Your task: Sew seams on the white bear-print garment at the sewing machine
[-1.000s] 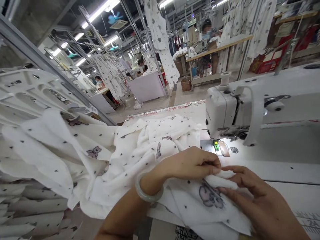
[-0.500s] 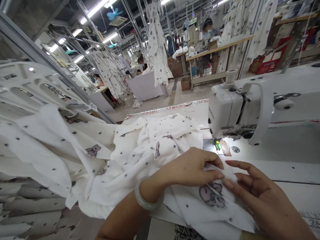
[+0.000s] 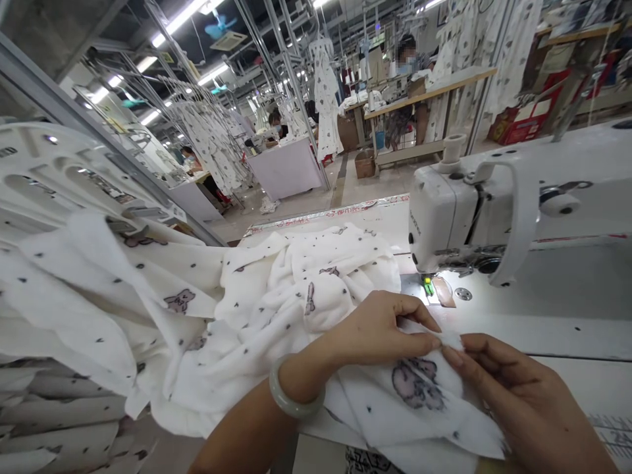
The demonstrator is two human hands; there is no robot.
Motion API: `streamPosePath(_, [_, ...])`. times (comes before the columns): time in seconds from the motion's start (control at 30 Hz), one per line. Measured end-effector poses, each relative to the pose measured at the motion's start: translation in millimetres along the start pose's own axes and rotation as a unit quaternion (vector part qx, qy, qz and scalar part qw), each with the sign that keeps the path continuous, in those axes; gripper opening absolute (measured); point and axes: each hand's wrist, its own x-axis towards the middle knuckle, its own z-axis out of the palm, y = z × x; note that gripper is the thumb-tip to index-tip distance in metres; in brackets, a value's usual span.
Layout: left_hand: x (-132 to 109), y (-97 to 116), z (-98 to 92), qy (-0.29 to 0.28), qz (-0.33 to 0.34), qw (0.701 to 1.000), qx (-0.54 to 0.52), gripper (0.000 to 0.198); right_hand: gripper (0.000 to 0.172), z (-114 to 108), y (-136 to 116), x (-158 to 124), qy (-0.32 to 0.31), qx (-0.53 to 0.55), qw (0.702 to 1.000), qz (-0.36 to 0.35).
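Observation:
White fabric (image 3: 276,316) printed with small dark marks and bears spreads in folds over the sewing machine table. My left hand (image 3: 380,329), with a pale bangle (image 3: 291,401) at the wrist, pinches the fabric's upper edge between thumb and fingers. Close beside it, my right hand (image 3: 508,375) pinches the same edge, its thumb almost touching the left fingertips. A printed bear (image 3: 417,384) shows on the cloth just below both hands. Behind them stands a white sewing machine (image 3: 444,210), its lit needle area (image 3: 428,286) apart from the held edge.
At the left, a white plastic rack (image 3: 64,171) has more printed fabric draped against it. A metal post (image 3: 99,131) slants behind it. Across the aisle, co-workers sit at tables (image 3: 434,92), among hanging printed garments (image 3: 326,99). A thread spool holder (image 3: 453,148) tops the machine.
My right index finger has come down onto the fabric edge, closing a pinch beside the left hand. The view has shifted slightly; the left hand keeps its grip.

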Motion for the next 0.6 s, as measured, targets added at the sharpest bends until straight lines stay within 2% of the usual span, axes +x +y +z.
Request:
streamPosePath(0.1, [2, -2, 3.0, 0.027, -0.007, 0.999, -0.023, 0.019, 0.043, 0, 2, 2, -0.019, 0.028, 0.999, 0.008])
streamPosePath(0.2, [4, -4, 4.5, 0.027, -0.017, 0.998, -0.059, 0.022, 0.043, 0, 2, 4, -0.035, 0.031, 0.999, -0.004])
streamPosePath(0.33, [5, -5, 6.5, 0.029, -0.026, 0.995, -0.096, 0.023, 0.041, 1, -1, 3, -0.019, 0.036, 0.999, -0.010])
streamPosePath(0.43, [3, -3, 10.0, 0.042, -0.032, 0.995, -0.080, 0.018, 0.039, 3, -3, 2, -0.005, 0.060, 0.998, 0.007])
streamPosePath(0.53, [2, -4, 16.1, 0.080, 0.008, 0.996, -0.034, 0.012, 0.039, 5, -5, 2, -0.021, 0.093, 0.995, 0.038])
streamPosePath(0.6, [2, -8, 20.2, 0.118, 0.082, 0.989, 0.028, 0.009, 0.038, 6, -6, 3, -0.033, 0.109, 0.992, 0.044])
